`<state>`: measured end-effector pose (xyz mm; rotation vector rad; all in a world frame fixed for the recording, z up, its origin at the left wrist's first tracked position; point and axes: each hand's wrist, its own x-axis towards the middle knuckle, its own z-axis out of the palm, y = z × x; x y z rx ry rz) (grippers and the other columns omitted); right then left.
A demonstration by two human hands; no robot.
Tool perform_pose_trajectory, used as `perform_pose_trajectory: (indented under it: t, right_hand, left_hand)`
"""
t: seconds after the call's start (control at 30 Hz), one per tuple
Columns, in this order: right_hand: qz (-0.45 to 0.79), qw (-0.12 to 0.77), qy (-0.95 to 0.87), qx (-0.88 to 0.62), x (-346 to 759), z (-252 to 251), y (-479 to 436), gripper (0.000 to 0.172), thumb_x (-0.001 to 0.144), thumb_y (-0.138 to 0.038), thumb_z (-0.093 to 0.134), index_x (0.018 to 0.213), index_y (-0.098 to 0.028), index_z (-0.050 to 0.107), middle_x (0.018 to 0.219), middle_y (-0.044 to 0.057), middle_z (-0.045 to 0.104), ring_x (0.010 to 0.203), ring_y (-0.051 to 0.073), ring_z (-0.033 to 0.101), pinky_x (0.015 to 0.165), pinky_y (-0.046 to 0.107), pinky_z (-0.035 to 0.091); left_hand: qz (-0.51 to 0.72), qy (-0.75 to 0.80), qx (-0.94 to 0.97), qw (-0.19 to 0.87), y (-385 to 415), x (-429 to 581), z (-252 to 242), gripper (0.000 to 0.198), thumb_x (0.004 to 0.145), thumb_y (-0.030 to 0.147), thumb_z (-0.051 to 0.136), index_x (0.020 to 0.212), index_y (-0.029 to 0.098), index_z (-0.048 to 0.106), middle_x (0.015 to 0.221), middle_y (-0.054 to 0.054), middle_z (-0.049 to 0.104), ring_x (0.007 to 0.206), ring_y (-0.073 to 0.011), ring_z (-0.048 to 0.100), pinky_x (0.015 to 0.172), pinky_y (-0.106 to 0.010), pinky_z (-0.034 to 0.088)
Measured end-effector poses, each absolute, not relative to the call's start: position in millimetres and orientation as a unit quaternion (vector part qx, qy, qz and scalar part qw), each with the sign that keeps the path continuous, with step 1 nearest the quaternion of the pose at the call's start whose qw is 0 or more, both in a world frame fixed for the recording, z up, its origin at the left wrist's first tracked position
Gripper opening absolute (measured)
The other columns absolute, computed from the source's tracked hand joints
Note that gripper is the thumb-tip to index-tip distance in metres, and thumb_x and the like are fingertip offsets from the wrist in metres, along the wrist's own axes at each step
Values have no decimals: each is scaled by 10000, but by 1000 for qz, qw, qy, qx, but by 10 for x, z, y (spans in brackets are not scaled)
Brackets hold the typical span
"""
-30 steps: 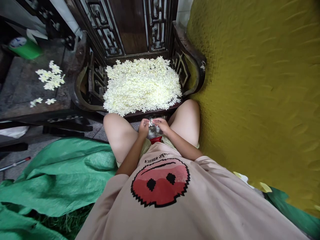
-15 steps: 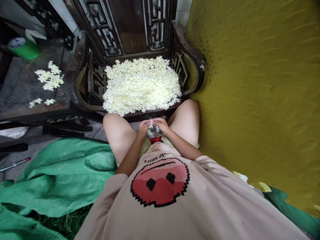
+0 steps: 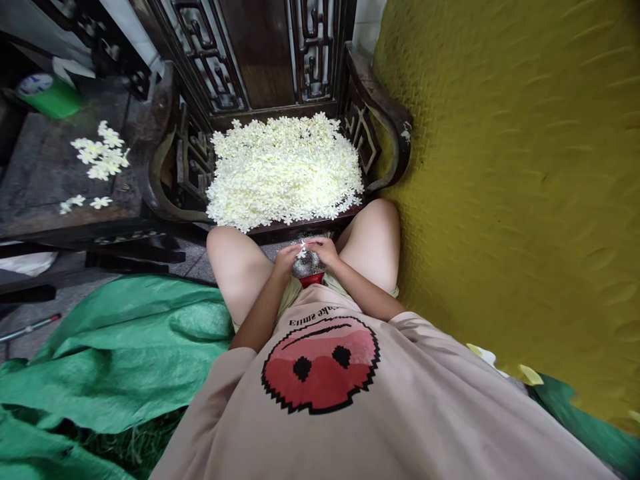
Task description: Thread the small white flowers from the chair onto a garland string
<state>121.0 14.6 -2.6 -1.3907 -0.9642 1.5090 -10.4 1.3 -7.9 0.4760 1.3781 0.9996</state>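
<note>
Between my knees, my left hand (image 3: pixel 287 257) and my right hand (image 3: pixel 325 250) meet with their fingertips together. A small white flower (image 3: pixel 302 253) shows between the fingertips, and both hands are closed in a pinch on it. Its stem or any thread is too small to make out. Just beyond my hands, a thick heap of white flowers (image 3: pixel 285 173) covers the seat of a dark carved wooden chair (image 3: pixel 267 60).
On the left, a dark wooden table (image 3: pixel 35 173) bears a few loose white flowers (image 3: pixel 103 152) and a green roll (image 3: pixel 50 97). A green sheet (image 3: pixel 135 347) lies at my left side. A yellow textured surface (image 3: pixel 510 167) rises close on my right.
My left hand's fingers have straightened slightly, and more of the white flower shows below the fingertips. My right hand stays nearly in place.
</note>
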Motion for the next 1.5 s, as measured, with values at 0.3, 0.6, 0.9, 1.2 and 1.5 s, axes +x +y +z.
perform_pose_trajectory:
  t: [0.3,0.6,0.9,1.2,1.5]
  right_hand:
    - [630,411,-358,-553,1202,-64,150,109,547,-206,718,645,-186,677,695,10,686,700,144,600,742,287,455]
    - [643,405,-360,-541,1219,-86,162,160,575,-274,730,697,-175,699,737,23,693,696,139,581,664,264,430]
    - [660,417,-343,-522,1212,-63,179,145,573,-250,727,688,-167,699,731,19,694,684,127,571,644,249,419]
    - [634,424,-362,-537,1212,-41,174,114,586,-215,711,684,-157,693,715,21,692,668,127,573,653,253,424]
    - [622,433,-376,-533,1208,-37,164,111,590,-214,710,688,-165,690,739,26,705,720,147,609,735,281,456]
  left_hand:
    - [432,603,188,644,28,-118,-89,252,557,284,797,695,128,655,661,-52,656,622,-124,578,599,-259,440]
    - [448,579,136,668,52,-108,-76,152,646,200,751,740,125,660,693,-38,650,634,-103,570,636,-240,441]
    - [475,526,115,696,48,-117,-54,189,604,161,779,750,109,672,716,-43,674,660,-96,590,698,-223,440]
    - [480,511,132,701,30,-112,-24,241,541,162,818,731,99,683,700,-42,684,660,-93,600,720,-225,453]
    - [474,525,134,694,43,-123,-58,225,553,163,807,737,103,692,738,-56,691,698,-107,603,743,-243,455]
